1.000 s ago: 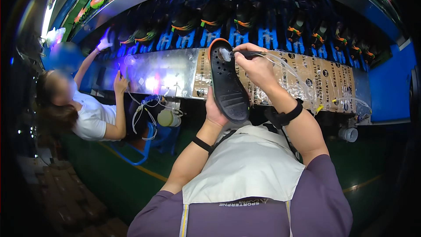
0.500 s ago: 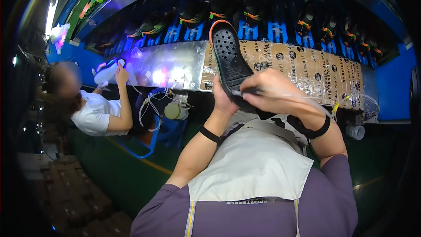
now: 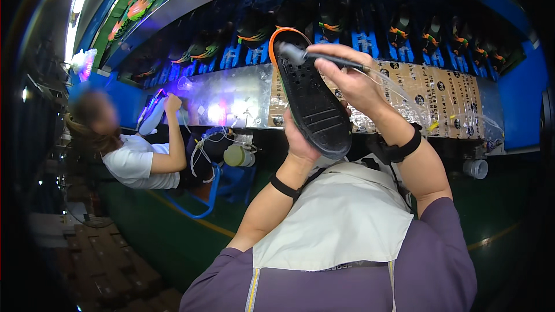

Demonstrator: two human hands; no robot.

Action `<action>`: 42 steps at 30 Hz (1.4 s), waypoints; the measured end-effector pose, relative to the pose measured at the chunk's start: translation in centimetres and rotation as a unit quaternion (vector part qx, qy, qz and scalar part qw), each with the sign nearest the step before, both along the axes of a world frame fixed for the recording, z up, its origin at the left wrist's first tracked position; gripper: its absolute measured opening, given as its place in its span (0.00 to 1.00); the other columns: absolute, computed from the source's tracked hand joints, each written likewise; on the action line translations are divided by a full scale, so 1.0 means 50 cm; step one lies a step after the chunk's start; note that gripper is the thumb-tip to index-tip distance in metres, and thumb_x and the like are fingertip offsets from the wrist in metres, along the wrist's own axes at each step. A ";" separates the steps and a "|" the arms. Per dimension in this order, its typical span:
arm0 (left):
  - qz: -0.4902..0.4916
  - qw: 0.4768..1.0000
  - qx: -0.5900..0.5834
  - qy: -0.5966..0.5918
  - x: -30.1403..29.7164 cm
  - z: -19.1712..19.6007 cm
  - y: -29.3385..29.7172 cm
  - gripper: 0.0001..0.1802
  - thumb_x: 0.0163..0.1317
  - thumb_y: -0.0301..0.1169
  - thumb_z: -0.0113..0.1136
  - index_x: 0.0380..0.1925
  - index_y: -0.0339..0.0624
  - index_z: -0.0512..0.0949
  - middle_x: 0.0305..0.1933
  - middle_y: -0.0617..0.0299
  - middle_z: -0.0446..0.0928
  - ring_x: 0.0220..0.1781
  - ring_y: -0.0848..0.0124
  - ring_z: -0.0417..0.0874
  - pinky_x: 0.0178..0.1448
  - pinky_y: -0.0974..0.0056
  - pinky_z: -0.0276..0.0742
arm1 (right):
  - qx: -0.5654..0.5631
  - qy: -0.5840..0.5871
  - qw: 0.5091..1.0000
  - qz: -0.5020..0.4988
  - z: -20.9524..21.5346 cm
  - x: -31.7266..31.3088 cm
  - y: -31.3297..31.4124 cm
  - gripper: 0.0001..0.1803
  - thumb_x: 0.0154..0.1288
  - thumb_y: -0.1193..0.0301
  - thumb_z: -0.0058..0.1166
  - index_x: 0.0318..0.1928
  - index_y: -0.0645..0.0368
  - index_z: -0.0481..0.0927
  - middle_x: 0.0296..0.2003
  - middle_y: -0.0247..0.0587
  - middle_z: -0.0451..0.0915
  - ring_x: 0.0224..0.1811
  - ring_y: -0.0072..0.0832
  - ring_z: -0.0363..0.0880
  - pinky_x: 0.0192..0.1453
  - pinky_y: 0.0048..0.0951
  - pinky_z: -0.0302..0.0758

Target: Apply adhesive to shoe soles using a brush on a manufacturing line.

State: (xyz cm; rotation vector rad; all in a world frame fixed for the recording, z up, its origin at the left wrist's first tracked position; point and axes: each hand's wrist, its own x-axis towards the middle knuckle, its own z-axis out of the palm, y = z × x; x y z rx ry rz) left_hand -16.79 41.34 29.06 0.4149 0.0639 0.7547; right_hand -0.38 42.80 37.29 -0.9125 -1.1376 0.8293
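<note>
A black shoe sole with an orange rim at its far end is held up in front of me, its inner face with holes and ridges toward me. My left hand grips its left edge near the closer end, and a bit of finger shows at the right edge. Between the thumb and fingers of my right hand is a brush with a dark handle and a thin clear tube running off it. The blurred bristle head is over the holes at the far end of the sole.
Cardboard covers the right part of the metal bench. Behind it, shoes hang above blue stands. A co-worker at left holds a pale sole. Pots hang at the bench's front edge, including a lidded one.
My right hand with the brush has moved from the near end of the sole to its far end. The sole has shifted a little toward me.
</note>
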 end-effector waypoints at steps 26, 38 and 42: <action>0.119 0.992 -0.013 0.047 -0.047 -0.023 0.063 0.39 0.77 0.63 0.36 0.69 0.47 0.74 0.70 0.53 0.77 0.69 0.54 0.79 0.75 0.50 0.74 | 0.122 -0.272 0.948 0.109 0.025 -0.003 -0.030 0.15 0.61 0.72 0.71 0.49 0.56 0.90 0.30 0.38 0.82 0.36 0.36 0.79 0.46 0.37 0.72; 0.068 0.997 0.032 -0.032 -0.053 0.061 0.129 0.52 0.69 0.71 0.30 0.69 0.35 0.72 0.64 0.37 0.78 0.64 0.45 0.82 0.69 0.43 0.80 | 0.169 -0.419 0.868 0.207 0.060 -0.003 -0.052 0.15 0.61 0.71 0.72 0.50 0.53 0.90 0.36 0.41 0.86 0.40 0.42 0.84 0.52 0.44 0.77; 0.021 0.998 0.030 -0.050 -0.074 0.077 0.152 0.56 0.64 0.75 0.45 0.73 0.34 0.66 0.68 0.37 0.72 0.69 0.45 0.77 0.71 0.40 0.77 | 0.124 -0.309 0.905 0.266 0.085 0.015 -0.061 0.17 0.62 0.72 0.71 0.52 0.53 0.89 0.33 0.40 0.85 0.40 0.39 0.83 0.50 0.39 0.77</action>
